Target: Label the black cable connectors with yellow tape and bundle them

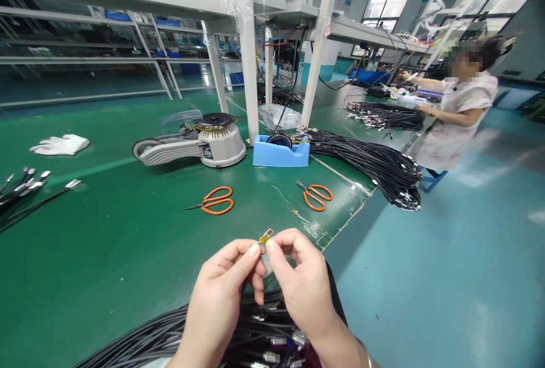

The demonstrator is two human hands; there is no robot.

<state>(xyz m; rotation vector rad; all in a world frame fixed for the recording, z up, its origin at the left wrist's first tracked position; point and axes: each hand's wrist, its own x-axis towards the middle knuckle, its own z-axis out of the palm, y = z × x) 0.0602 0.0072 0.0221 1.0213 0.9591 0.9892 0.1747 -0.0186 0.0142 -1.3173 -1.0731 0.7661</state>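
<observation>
A cable assembly workshop, shown by green workbenches [140,254], bundled black cables [361,158] and a tape dispenser [281,155].

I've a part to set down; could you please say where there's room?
Bare but for specks: the green table left of the left hand, between the near cables and left scissors; a smaller patch between white glove and grey machine. Crowded: around the blue holder and black bundle.

From the silver-and-yellow connector [266,235]: orange-handled scissors [217,202] at ten o'clock, pale grey dispenser [227,149] at eleven, light-blue tape holder [269,155] at twelve, black cables [366,159] at two. Tabletop [128,249] is green.
</observation>
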